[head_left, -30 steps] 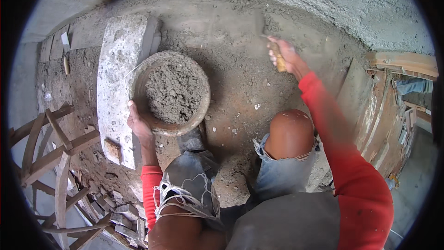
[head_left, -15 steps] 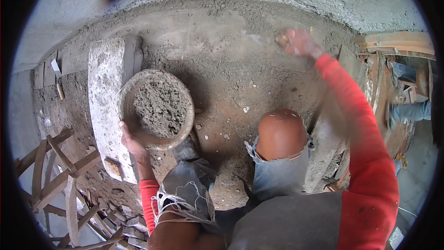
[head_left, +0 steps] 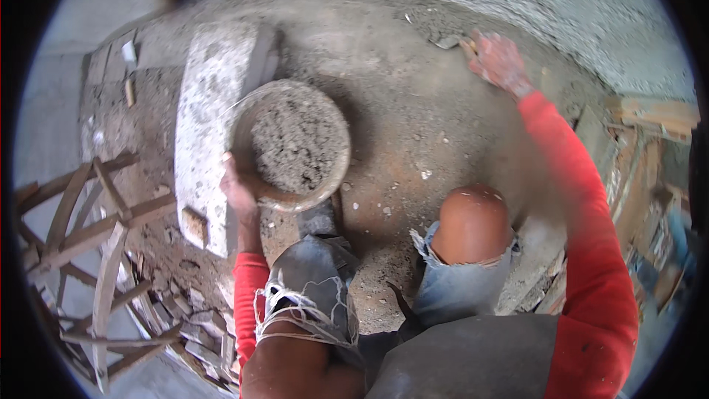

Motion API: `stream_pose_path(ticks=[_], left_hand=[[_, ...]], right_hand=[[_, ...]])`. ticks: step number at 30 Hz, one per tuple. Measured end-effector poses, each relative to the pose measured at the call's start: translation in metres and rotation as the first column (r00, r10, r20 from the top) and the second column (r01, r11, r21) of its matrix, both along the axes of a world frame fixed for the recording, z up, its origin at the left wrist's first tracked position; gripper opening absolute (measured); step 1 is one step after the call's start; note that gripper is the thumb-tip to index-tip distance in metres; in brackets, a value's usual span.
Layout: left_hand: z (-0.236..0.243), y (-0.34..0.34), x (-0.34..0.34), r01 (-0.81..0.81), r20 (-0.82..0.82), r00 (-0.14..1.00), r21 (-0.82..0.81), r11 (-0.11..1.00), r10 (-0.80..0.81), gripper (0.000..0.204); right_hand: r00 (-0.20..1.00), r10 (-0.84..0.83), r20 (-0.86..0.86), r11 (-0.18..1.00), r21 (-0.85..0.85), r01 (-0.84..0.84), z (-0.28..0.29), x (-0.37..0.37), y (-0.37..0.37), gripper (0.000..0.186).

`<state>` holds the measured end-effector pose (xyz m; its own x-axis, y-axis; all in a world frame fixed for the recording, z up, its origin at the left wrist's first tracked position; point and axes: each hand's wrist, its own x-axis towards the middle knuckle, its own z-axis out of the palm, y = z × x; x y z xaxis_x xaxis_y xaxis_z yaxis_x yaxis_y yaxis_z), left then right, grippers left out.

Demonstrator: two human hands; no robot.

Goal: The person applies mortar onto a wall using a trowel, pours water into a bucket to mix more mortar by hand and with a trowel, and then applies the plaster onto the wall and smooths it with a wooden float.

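Trowel (head_left: 447,42) and right hand (head_left: 498,63) are together at the far right of the work, close to the rough grey wall (head_left: 591,37). The fingers are clamped on the handle, and the blade lies left of them — its long axis running roughly right to left, the tip leaning slightly to the far side. Grey mortar lies at the blade; whether on it or under it, I cannot tell. The right hand is plainly the nearer one.

Well apart, near and to the left, the left hand (head_left: 240,191) touches the near left rim of a round basin (head_left: 275,192) holding more mortar (head_left: 299,140). Its thumb shows against the side; the other fingers are hidden, so I cannot tell how tightly they close. Left of the basin runs a long pale slab (head_left: 210,118).

Wall bounds the blade on the far side. Leftward stretches a smoothed grey strip (head_left: 332,37), and open ground (head_left: 399,155) — gritty, brownish — lies between the basin and the right forearm.
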<state>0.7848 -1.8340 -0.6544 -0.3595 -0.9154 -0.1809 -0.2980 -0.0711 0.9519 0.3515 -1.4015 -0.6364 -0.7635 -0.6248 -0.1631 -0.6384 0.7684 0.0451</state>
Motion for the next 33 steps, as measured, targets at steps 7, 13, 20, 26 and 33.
stream_pose_path(ticks=[7, 13, 20, 26, 33], left_hand=[[0.0, -0.006, 0.005, -0.009, -0.044, 0.999, 0.065, 0.998, 0.011, 0.032], [0.01, 0.002, -0.003, -0.001, 0.067, 0.998, 0.0, 1.0, 0.001, 0.054], [0.014, 0.005, -0.008, -0.006, -0.021, 1.0, 0.015, 1.0, 0.006, 0.053], [0.008, 0.002, -0.003, 0.003, -0.032, 0.999, 0.046, 0.999, -0.001, 0.051], [0.019, 0.007, -0.009, 0.017, -0.144, 0.99, 0.175, 0.984, 0.008, 0.037]], right_hand=[[0.927, 0.256, -0.275, 0.755, -0.542, -0.369, 0.067, 0.105, -0.092, 0.042], [0.385, -0.077, 0.92, 0.809, -0.169, 0.564, -0.003, 0.027, -0.137, 0.044], [0.631, -0.226, 0.742, 0.824, -0.201, 0.53, -0.018, -0.024, -0.094, 0.045], [0.78, -0.245, 0.576, 0.846, -0.265, 0.462, -0.002, -0.025, -0.05, 0.039], [-0.126, 0.304, 0.944, 0.616, -0.093, 0.782, -0.032, 0.061, -0.118, 0.033]])
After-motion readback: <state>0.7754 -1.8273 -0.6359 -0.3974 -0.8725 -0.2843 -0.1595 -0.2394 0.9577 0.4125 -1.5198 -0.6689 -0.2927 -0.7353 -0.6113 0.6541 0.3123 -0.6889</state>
